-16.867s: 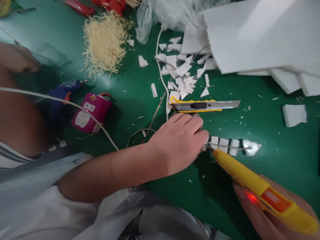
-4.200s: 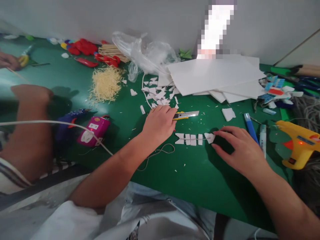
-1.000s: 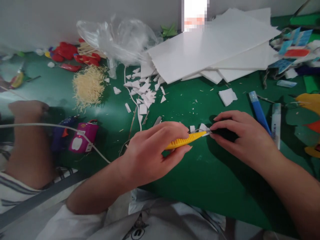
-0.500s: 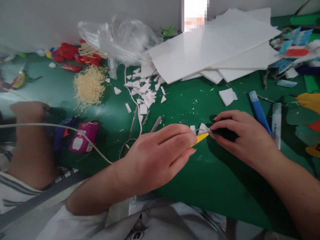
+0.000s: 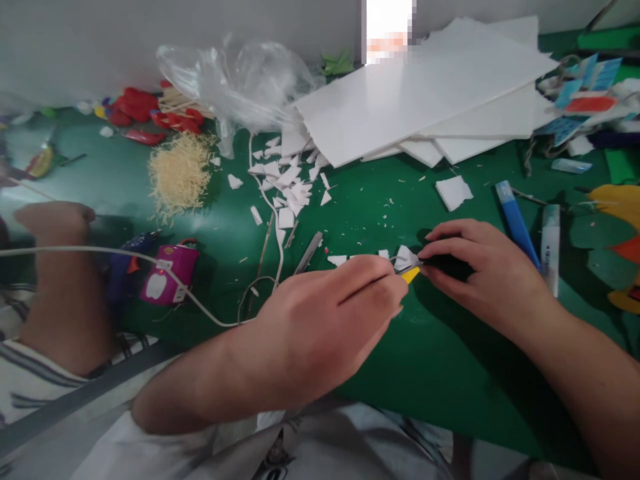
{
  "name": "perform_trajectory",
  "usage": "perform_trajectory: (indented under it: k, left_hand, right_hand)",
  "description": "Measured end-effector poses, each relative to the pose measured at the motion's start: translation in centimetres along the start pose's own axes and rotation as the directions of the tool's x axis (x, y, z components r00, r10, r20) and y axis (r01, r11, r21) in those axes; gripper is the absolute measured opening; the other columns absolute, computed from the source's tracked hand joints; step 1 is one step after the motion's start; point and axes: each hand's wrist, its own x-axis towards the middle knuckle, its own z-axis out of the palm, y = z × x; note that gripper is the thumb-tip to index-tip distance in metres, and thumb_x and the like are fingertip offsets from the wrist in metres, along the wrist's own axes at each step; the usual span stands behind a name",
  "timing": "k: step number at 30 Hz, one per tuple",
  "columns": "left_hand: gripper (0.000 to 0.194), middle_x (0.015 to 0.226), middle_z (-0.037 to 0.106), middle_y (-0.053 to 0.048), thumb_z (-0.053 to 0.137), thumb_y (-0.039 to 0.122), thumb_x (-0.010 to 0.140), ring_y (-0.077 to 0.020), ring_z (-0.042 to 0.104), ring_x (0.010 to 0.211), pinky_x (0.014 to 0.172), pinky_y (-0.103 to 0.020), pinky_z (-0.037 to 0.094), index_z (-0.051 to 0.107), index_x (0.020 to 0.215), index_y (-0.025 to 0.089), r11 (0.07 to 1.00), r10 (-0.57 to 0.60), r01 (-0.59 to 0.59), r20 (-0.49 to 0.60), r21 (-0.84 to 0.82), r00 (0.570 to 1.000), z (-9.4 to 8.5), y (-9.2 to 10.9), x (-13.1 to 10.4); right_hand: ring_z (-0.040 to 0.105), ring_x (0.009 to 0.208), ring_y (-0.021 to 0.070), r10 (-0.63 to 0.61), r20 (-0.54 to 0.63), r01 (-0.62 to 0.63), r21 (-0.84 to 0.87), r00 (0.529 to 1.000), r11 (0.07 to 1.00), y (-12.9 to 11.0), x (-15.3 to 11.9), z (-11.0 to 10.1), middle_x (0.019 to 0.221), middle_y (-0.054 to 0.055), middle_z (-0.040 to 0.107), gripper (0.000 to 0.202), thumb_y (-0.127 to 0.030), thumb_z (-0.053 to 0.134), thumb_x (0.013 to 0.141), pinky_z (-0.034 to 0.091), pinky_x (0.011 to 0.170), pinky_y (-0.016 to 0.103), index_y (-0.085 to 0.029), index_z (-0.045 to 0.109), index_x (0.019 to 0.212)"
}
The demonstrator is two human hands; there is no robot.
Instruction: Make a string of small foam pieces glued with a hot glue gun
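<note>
My left hand (image 5: 335, 320) is closed around a yellow utility knife (image 5: 411, 275), most of which is hidden inside the fist. The knife's grey metal part points toward my right fingertips. With thumb and fingers pinched together, my right hand (image 5: 470, 260) holds a small white foam piece (image 5: 406, 257) at its edge, just above the table. The knife tip meets the piece close to those fingertips; whether it cuts in I cannot tell. Another white foam scrap (image 5: 337, 260) lies just beyond my left knuckles.
White foam boards (image 5: 425, 100) are stacked at the back, beside foam offcuts (image 5: 290, 183) and a plastic bag (image 5: 245, 80). Left are shredded yellow strips (image 5: 180, 173), a magenta box (image 5: 170, 273), a white cord (image 5: 200, 310) and another person's arm (image 5: 60, 287). Right lies a blue marker (image 5: 517, 223).
My left hand has shifted slightly right and turned over the knife, so less of its yellow body shows. A foam scrap behind the hand is uncovered. My right hand is nearly still.
</note>
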Motion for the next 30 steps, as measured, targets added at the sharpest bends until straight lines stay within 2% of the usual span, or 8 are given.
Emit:
perform_trajectory:
  k: [9, 18, 27, 30]
  left_hand:
    - [0.017, 0.102, 0.076, -0.003, 0.054, 0.008, 0.1, -0.0104, 0.073, 0.093, 0.076, -0.02, 0.059, 0.069, 0.107, 0.013, 1.0, 0.021, -0.02, -0.034, 0.022, 0.999, 0.46, -0.1, -0.06]
    - [0.014, 0.104, 0.076, -0.002, 0.055, 0.009, 0.1, -0.0094, 0.071, 0.106, 0.089, -0.017, 0.058, 0.066, 0.107, 0.013, 1.0, 0.008, -0.008, -0.063, -0.01, 0.998, 0.82, -0.26, -0.25]
    - [0.012, 0.104, 0.076, -0.002, 0.057, 0.008, 0.1, -0.0094, 0.073, 0.101, 0.091, -0.018, 0.059, 0.067, 0.105, 0.013, 0.999, -0.007, 0.005, -0.057, -0.045, 0.998, 0.64, -0.48, -0.33]
    - [0.012, 0.104, 0.076, -0.002, 0.057, 0.01, 0.1, -0.0095, 0.073, 0.1, 0.09, -0.018, 0.059, 0.067, 0.104, 0.014, 0.999, -0.009, 0.006, -0.066, -0.043, 0.998, 0.58, -0.51, -0.4]
  right_hand:
    - [0.068, 0.094, 0.0251, 0.036, -0.018, -0.036, -0.01, 0.999, 0.999, -0.23, -0.21, 0.36, 0.104, 0.008, 0.071, 0.013, -0.032, 0.061, 0.091, 0.056, 0.08, 0.045, -0.027, 0.073, 0.092]
    - [0.068, 0.094, 0.0242, 0.006, 0.007, -0.006, 0.004, 1.0, 1.0, -0.01, -0.04, 0.08, 0.105, 0.008, 0.07, 0.013, -0.029, 0.064, 0.09, 0.057, 0.08, 0.042, -0.027, 0.074, 0.098]
    - [0.069, 0.098, 0.0257, -0.037, 0.088, 0.036, 0.006, 0.995, 0.999, 0.0, 0.24, -0.27, 0.11, 0.01, 0.07, 0.029, -0.026, 0.061, 0.09, 0.058, 0.081, 0.044, -0.027, 0.071, 0.118]
    - [0.069, 0.096, 0.0248, -0.061, 0.115, 0.06, 0.016, 0.992, 0.998, 0.03, 0.4, -0.3, 0.111, 0.009, 0.069, 0.032, -0.025, 0.06, 0.089, 0.058, 0.08, 0.043, -0.029, 0.072, 0.118]
